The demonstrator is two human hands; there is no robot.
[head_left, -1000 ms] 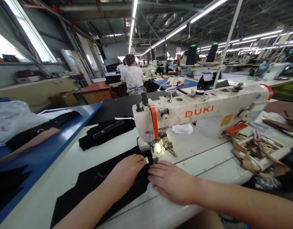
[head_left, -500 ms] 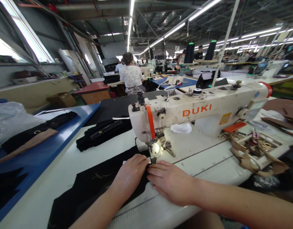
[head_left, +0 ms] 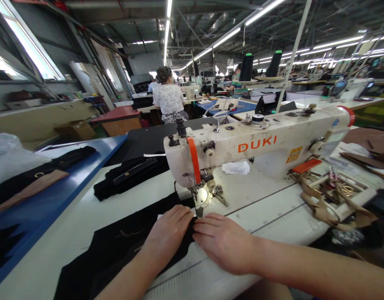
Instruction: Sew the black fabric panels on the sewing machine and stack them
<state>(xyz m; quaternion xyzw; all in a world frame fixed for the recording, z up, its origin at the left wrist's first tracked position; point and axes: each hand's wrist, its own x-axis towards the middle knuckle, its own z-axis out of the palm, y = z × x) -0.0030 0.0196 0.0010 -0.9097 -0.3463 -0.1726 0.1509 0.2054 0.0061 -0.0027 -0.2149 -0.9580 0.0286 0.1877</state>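
A long piece of black fabric [head_left: 117, 237] lies on the sewing machine table, its far end beside the needle area of the white DUKI sewing machine [head_left: 223, 143]. My left hand [head_left: 173, 223] rests on the fabric, its fingers together and bent down at the right edge. A bit of white shows beside that hand. From the right, my right hand [head_left: 220, 237] closes on the same edge, fingers together, with the fingertips of both hands almost meeting. The needle plate [head_left: 202, 196] is lit just beyond them. My thumbs are mostly hidden.
Folded black pieces [head_left: 129, 175] lie left of the machine. White paper slips [head_left: 235, 167] sit behind the needle area. At right is a tray [head_left: 360, 196] with scissors and brown strips. A blue table [head_left: 95, 166] stands at left. Ahead, a person [head_left: 169, 98] faces away.
The view has shifted slightly, so the machine and table sit a little further left. Both hands keep their hold by the fabric's edge, with hardly any movement.
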